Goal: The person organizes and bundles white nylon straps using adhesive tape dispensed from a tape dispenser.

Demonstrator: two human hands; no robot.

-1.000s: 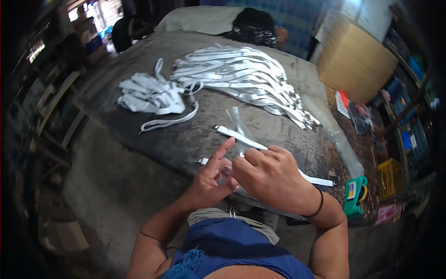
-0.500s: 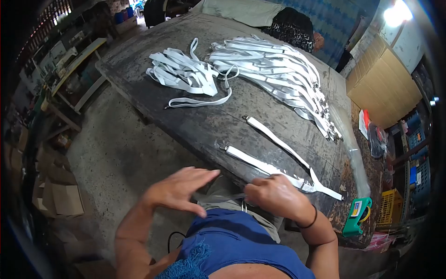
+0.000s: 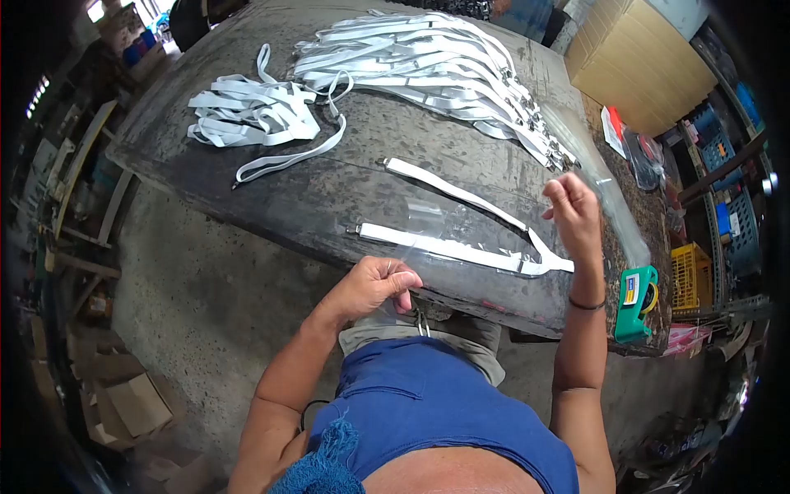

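My left hand (image 3: 374,286) is closed in a pinch at the table's near edge. A clear plastic bag (image 3: 424,216) extends up from its fingers, across part of the white suspenders (image 3: 444,243). These lie in a Y shape, metal clips at the left ends and the joined end at the right. My right hand (image 3: 573,216) is raised over the table above that joined end, fingers curled closed; whatever they may hold cannot be made out.
A large pile of white suspenders (image 3: 436,70) lies at the back, with a smaller bundle (image 3: 255,111) to its left. Clear plastic (image 3: 613,206) runs along the right side. Beyond are a green tape dispenser (image 3: 635,305), a cardboard box (image 3: 642,62) and a yellow crate (image 3: 691,276).
My right hand has moved up and right from near my lap to over the table. My left hand has closed and moved right. The view has shifted, and clear plastic now shows over the suspenders.
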